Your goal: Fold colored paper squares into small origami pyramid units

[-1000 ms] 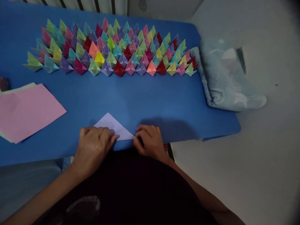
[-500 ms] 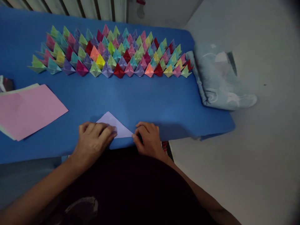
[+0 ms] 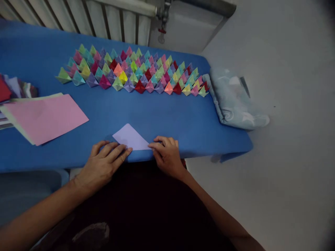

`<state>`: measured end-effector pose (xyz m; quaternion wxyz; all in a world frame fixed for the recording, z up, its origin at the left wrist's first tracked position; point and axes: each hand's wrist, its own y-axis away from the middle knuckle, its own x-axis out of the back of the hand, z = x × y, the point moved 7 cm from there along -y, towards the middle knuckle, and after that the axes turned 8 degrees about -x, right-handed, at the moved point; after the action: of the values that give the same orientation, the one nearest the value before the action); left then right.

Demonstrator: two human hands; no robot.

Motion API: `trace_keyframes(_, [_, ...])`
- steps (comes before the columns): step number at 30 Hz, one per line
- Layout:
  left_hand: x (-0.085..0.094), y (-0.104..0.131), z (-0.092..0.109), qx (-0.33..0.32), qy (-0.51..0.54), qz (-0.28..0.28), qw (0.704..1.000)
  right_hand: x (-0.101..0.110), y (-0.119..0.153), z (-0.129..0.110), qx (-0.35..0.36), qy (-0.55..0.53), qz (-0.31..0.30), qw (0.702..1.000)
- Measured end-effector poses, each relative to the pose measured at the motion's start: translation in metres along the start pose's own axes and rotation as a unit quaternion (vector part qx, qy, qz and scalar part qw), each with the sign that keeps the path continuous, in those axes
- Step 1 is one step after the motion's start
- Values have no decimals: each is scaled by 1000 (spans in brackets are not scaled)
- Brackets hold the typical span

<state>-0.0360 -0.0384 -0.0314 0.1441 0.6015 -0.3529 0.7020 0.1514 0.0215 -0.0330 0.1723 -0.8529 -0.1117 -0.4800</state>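
A folded sheet of lilac paper (image 3: 134, 138) lies near the front edge of the blue-covered table (image 3: 157, 111). My left hand (image 3: 106, 162) rests with its fingers stretched and slightly apart at the paper's lower left edge, pressing it down. At the paper's right corner, my right hand (image 3: 167, 155) has its thumb and fingertips closed on the tip. Part of the lower left edge is hidden under my left fingers. Beyond the paper stand rows of small folded paper boats (image 3: 140, 87) in many colours.
Pink sheets (image 3: 49, 118) over pale green ones lie to the left, beside a pile of coloured papers (image 3: 19, 87). A folded grey-blue blanket (image 3: 230, 101) sits at the right end by the wall. A radiator (image 3: 104, 21) stands behind the table.
The view has tilted up and left, showing more radiator and the paper pile. My left fingers have stretched out and slid toward the paper's lower edge, uncovering more of it.
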Motion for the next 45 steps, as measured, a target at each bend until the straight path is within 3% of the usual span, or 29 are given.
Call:
trace_keyframes(7, [14, -11, 15, -10, -20, 97, 995, -2, 11, -17, 129, 46, -1, 991])
trace_keyframes(11, [16, -11, 22, -18, -24, 121, 992, -2, 21, -21, 174, 69, 24, 982])
trace_keyframes(17, [27, -11, 28, -32, 10, 150, 988, 31, 29, -38, 215, -53, 77, 972])
trace_keyframes(19, [40, -17, 26, -15, 64, 164, 984, 45, 23, -42, 186, -145, 59, 970])
trace_keyframes(22, [56, -27, 15, 71, 219, 180, 956, 51, 7, -40, 73, -275, 18, 958])
trace_keyframes(24, [54, -30, 2, 178, 333, 167, 911, 45, -5, -39, 9, -362, -24, 932])
trace_keyframes(26, [40, -27, -9, 287, 426, 138, 847, 34, -15, -36, -57, -444, -61, 892])
trace_keyframes(28, [25, -22, -16, 349, 470, 113, 803, 21, -25, -32, -113, -484, -94, 863])
trace_keyframes(29, [22, -20, -20, 360, 455, 115, 806, 15, -31, -30, -133, -483, -107, 859])
trace_keyframes(31, [25, -19, -26, 333, 350, 149, 863, 6, -42, -24, -154, -439, -107, 878])
trace_keyframes(33, [32, -24, -22, 239, 210, 176, 931, -2, -53, -21, -150, -359, -122, 913])
trace_keyframes(35, [27, -32, -9, 111, 133, 155, 973, -12, -62, -22, -129, -287, -160, 936])
trace_keyframes(37, [14, -37, 2, 14, 110, 114, 987, -18, -66, -25, -95, -220, -192, 952])
trace_keyframes(39, [3, -38, 6, -24, 89, 90, 992, -15, -66, -28, -52, -133, -190, 971])
trace_keyframes(42, [-3, -35, 6, -22, 58, 84, 994, 3, -55, -25, -16, 6, -109, 994])
trace_keyframes(45, [-1, -32, 10, -30, 48, 84, 995, 17, -28, -23, 24, 5, -49, 998])
